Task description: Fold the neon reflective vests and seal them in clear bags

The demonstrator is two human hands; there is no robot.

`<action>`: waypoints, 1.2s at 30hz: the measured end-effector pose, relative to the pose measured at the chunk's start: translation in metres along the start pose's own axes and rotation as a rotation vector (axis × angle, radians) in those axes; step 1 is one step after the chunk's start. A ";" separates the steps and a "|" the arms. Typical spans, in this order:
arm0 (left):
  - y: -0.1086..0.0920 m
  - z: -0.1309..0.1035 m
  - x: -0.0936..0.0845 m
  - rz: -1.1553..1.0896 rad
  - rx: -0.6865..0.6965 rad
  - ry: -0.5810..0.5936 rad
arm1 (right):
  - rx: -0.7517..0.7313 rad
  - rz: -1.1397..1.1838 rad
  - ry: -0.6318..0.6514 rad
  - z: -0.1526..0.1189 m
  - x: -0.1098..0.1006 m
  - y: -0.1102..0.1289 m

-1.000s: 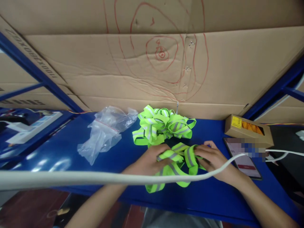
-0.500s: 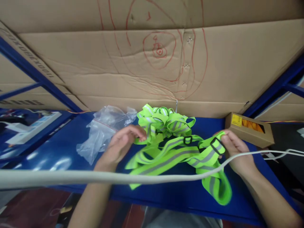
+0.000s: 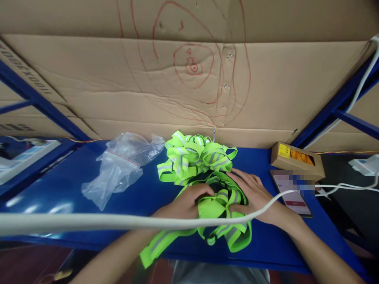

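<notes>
A bunched neon-green reflective strap harness [image 3: 217,203] with grey stripes lies on the blue table between my hands. My left hand [image 3: 189,201] is closed on its left side, fingers curled into the bands. From the right, my right hand [image 3: 253,193] cups the bundle, long fingers over its far side and thumb pressed into the loops. One flat strap end trails toward the lower left, near the table's front edge. Directly behind, touching or nearly touching the bundle, sits a heap of similar neon-green straps [image 3: 192,156].
A crumpled clear plastic bag [image 3: 118,161] lies on the left. To the right are a phone-like device [image 3: 296,201], partly blurred out, and a small cardboard box [image 3: 299,159]. A white cable [image 3: 133,221] crosses close in front of the view. A cardboard wall [image 3: 118,79] stands behind.
Both hands have moved inward, and the spread-out harness is now bunched between them. My left hand, free before, has closed on the straps. The device at right has come into view.
</notes>
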State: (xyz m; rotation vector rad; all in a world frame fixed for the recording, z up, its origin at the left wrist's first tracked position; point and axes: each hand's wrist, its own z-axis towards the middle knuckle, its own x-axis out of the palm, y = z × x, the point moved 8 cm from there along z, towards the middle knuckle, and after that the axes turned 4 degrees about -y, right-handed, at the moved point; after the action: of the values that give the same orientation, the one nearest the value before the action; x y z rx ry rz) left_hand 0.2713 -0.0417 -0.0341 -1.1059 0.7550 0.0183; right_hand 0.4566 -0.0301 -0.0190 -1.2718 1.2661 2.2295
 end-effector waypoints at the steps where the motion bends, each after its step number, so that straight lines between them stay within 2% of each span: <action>1: 0.000 -0.001 -0.009 -0.066 -0.023 -0.046 | 0.017 -0.023 0.031 0.001 0.005 -0.005; 3: 0.000 -0.004 -0.026 -0.243 -0.085 -0.131 | 0.033 0.066 0.118 0.001 0.013 -0.008; 5: 0.004 -0.007 -0.039 -0.449 -0.163 -0.224 | 0.038 0.187 0.114 0.002 0.009 -0.005; 8: 0.010 -0.010 -0.057 -0.612 -0.229 -0.371 | 0.059 0.249 -0.069 0.005 -0.014 -0.006; 13: 0.015 -0.012 -0.083 -0.568 -0.282 -0.469 | 0.121 0.343 -0.465 0.002 -0.056 -0.038; 15: 0.014 -0.014 -0.095 -0.585 -0.274 -0.539 | 0.162 0.486 -0.545 0.001 -0.065 -0.053; 17: 0.006 -0.017 -0.107 -0.613 -0.192 -0.609 | 0.219 0.666 -0.565 0.001 -0.067 -0.063; 18: 0.000 -0.017 -0.110 -0.636 -0.136 -0.609 | 0.243 0.744 -0.576 0.001 -0.067 -0.066; 20: -0.014 -0.015 -0.108 -0.683 -0.038 -0.501 | 0.276 0.823 -0.606 0.001 -0.067 -0.068; 22: -0.023 -0.011 -0.094 -0.631 -0.021 -0.284 | 0.274 0.735 -0.660 -0.001 -0.069 -0.067; 24: -0.026 -0.009 -0.070 -0.432 -0.058 -0.026 | 0.237 0.435 -0.749 -0.004 -0.075 -0.060; 26: -0.024 -0.011 -0.040 -0.193 -0.061 0.257 | 0.152 0.072 -0.825 -0.009 -0.077 -0.042; 28: -0.025 -0.015 -0.014 -0.059 0.012 0.483 | 0.021 -0.106 -0.752 -0.007 -0.063 -0.021; 30: -0.027 -0.018 0.003 -0.019 0.082 0.588 | -0.130 -0.084 -0.497 0.000 -0.033 0.001; 33: -0.022 -0.018 0.012 0.037 0.079 0.587 | -0.252 -0.025 -0.049 0.001 0.017 0.025; 34: -0.019 -0.017 0.013 0.068 0.064 0.561 | -0.255 -0.022 0.045 -0.001 0.028 0.028; 36: -0.011 -0.016 0.012 0.128 0.034 0.490 | -0.229 -0.002 0.147 -0.003 0.038 0.029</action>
State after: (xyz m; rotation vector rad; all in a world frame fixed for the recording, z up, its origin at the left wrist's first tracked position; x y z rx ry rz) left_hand 0.2757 -0.0641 -0.0351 -1.0388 1.2587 -0.1622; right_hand 0.4190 -0.0555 -0.0345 -1.5431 1.0785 2.3722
